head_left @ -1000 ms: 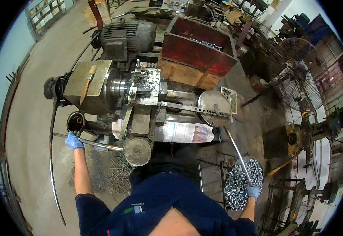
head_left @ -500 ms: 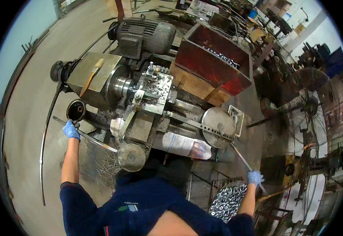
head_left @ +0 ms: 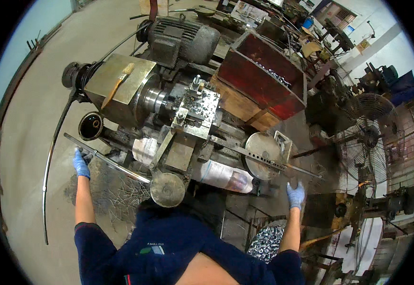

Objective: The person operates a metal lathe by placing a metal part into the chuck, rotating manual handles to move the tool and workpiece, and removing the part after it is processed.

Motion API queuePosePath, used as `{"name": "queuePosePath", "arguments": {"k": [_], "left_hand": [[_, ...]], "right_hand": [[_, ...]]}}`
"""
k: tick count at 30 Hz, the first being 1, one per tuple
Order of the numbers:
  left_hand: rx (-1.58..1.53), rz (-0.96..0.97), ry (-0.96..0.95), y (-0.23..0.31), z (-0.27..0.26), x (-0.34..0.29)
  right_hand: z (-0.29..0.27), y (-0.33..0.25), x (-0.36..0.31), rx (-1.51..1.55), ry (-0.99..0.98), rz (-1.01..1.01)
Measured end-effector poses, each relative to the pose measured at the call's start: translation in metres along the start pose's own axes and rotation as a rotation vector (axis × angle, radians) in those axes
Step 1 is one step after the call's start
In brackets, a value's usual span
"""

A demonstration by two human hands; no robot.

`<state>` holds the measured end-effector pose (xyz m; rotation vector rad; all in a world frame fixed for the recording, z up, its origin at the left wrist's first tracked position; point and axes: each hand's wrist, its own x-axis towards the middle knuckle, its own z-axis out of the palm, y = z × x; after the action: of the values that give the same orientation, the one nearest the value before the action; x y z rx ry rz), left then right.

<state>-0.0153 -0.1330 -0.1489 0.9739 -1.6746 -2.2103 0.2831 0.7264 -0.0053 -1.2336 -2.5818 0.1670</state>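
My left hand, in a blue glove, is just below a long metal lever rod that runs to a round disc. Its thumb and fingers are apart and not wrapped round the rod; whether a fingertip touches it I cannot tell. My right hand, also gloved in blue, is held open and bare of any object. Above it is a thinner lever rod by a larger disc and a perforated bar. Between the hands stands a lathe-like machine with a chuck and a chip-strewn tool slide.
A brush lies on the headstock cover. Behind are a motor and a red bin with metal parts. A container of shiny nut-like parts is beside my right forearm. A fan stands at right.
My right hand has let go of its lever and moved slightly left and up; that lever has swung upward. My left hand has loosened from its rod and dropped a little below it.
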Motion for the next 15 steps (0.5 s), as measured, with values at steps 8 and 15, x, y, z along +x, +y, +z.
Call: {"name": "queuePosePath", "arguments": {"k": [8,15], "left_hand": [[1.793,0.871,-0.508,-0.056,0.049,-0.026],[1.639,0.815,-0.175,-0.094,0.065,-0.075]], "right_hand": [[-0.044,-0.063,-0.07,0.423,-0.146,-0.109],[-0.069,-0.227,-0.113,0.659,-0.451,-0.321]]}}
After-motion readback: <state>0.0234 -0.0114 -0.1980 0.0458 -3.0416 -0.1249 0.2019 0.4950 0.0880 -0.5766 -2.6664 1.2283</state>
